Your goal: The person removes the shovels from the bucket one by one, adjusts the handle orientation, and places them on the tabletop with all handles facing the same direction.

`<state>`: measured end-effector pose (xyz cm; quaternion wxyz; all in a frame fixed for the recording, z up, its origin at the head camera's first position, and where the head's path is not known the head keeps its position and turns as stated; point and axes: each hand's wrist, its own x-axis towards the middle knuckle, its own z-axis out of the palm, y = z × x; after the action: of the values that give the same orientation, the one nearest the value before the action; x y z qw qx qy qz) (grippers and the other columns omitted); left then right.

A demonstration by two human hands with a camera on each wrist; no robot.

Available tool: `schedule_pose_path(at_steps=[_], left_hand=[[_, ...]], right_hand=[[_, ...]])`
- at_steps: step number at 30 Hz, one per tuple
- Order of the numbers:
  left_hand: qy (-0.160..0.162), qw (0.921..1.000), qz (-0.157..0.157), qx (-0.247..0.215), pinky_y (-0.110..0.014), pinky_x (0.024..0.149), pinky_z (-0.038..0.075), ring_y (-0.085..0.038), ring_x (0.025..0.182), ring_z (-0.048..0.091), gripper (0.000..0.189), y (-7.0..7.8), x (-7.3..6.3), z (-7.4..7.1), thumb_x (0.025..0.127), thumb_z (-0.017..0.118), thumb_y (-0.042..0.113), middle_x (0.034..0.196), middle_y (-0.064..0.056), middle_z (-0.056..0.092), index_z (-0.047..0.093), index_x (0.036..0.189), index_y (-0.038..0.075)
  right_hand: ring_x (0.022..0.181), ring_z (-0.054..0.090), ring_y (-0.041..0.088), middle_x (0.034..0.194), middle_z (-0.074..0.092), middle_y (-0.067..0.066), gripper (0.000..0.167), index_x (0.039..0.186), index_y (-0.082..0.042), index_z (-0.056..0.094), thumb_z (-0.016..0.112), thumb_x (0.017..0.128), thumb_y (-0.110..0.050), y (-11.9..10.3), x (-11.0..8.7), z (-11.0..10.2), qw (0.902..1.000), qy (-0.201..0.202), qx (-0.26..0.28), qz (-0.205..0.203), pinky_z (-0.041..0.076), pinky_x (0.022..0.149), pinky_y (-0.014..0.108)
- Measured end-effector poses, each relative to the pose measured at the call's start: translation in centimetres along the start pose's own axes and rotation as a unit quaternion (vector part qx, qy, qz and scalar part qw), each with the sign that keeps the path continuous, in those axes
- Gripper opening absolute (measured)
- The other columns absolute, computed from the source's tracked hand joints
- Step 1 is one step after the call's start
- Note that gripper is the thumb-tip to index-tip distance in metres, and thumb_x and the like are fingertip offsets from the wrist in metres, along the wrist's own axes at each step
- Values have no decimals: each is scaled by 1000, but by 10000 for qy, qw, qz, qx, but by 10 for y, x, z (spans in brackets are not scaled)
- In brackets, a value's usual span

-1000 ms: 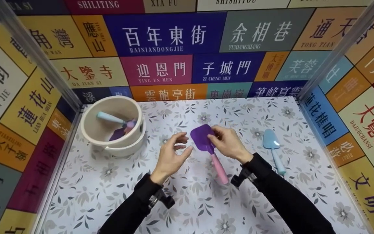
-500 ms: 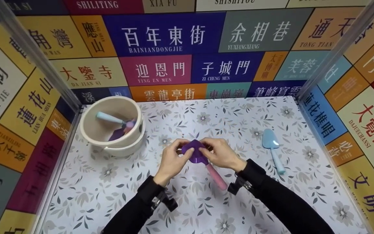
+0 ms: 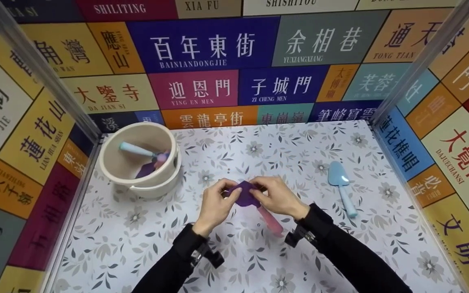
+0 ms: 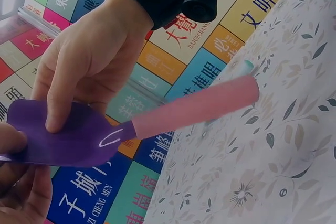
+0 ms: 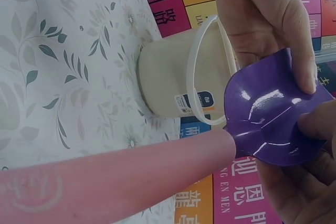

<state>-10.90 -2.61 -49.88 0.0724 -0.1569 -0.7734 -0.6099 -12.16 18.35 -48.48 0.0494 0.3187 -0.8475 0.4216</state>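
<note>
A toy sand shovel with a purple blade [image 3: 246,196] and a pink handle [image 4: 199,107] is held between my hands at the middle of the table. My left hand [image 3: 215,203] pinches one side of the blade, thumb on top. The opposite side is pinched by my right hand [image 3: 280,196], its thumb also on the upper face. In the right wrist view the purple blade [image 5: 262,108] looks curved, and the handle points back toward me. Most fingers are hidden beneath the blade.
A cream bucket [image 3: 114,162] stands at the back left, holding a tool with a light blue handle [image 3: 135,148] and purple and pink pieces. To the right lies a light blue shovel [image 3: 338,174] on the flower-patterned tabletop [image 3: 255,260]. Printed panels wall the sides and back.
My left hand, earlier apart from the shovel, has moved in and taken hold of the blade. The shovel has come slightly nearer to me, and its blade is bent.
</note>
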Motion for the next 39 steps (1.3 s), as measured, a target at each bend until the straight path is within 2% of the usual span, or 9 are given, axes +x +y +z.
schedule_pose_path(at_steps=[5,10,14,19,23,26,31,39], left_hand=[[184,9992,301,195,-28,78,63,-23,84,74,7,-3,-2,0,96,77,7,94,-14,79,77,98,0],[521,9980,265,253,-27,78,63,-14,82,71,6,-4,-3,-2,94,78,6,91,-12,79,77,97,0],[808,9966,136,-3,-28,81,64,-11,82,71,7,0,-4,-4,93,78,3,90,-16,78,76,97,-3],[1115,9927,-57,-461,-28,85,65,-6,85,70,9,5,-6,-4,93,77,0,91,-21,76,74,98,-7],[1300,9895,-137,-622,-29,85,65,-3,85,68,8,6,-8,-1,94,76,-2,91,-22,74,73,98,-8],[1422,9865,-233,-784,-25,83,64,-2,85,66,8,3,-11,4,94,75,-3,91,-22,73,72,98,-10],[1435,9842,-309,-988,-17,80,61,-2,85,66,9,-6,-16,12,94,74,-4,92,-24,73,71,98,-11],[1595,9802,-492,-1065,-22,81,62,-3,85,66,10,-9,-21,17,95,74,-2,92,-22,72,71,98,-10]], right_hand=[[86,77,28,101,79,17,18,111,5,73,71,93,6,4,-8,2,9980,510,-123,-363,66,78,36],[85,75,28,100,77,17,26,114,7,71,75,89,8,11,-21,1,9906,1110,-406,-685,65,74,37],[85,73,28,99,76,17,29,114,6,70,77,86,8,15,-32,2,9837,1448,-663,-834,64,72,39],[89,73,29,103,76,17,32,112,5,70,79,82,6,16,-41,7,9737,1787,-1046,-949,63,76,41],[92,73,29,104,76,15,36,112,3,71,84,79,3,17,-47,17,9647,2102,-1330,-864,63,82,37],[94,73,30,105,75,14,37,112,1,71,86,78,1,19,-52,28,9602,2227,-1533,-703,62,85,40],[97,72,31,108,74,15,41,114,1,71,86,76,-1,24,-59,43,9565,2281,-1763,-445,62,87,44],[96,72,32,107,75,15,42,115,1,72,87,76,-3,27,-63,54,9511,2354,-1990,-206,62,86,46]])
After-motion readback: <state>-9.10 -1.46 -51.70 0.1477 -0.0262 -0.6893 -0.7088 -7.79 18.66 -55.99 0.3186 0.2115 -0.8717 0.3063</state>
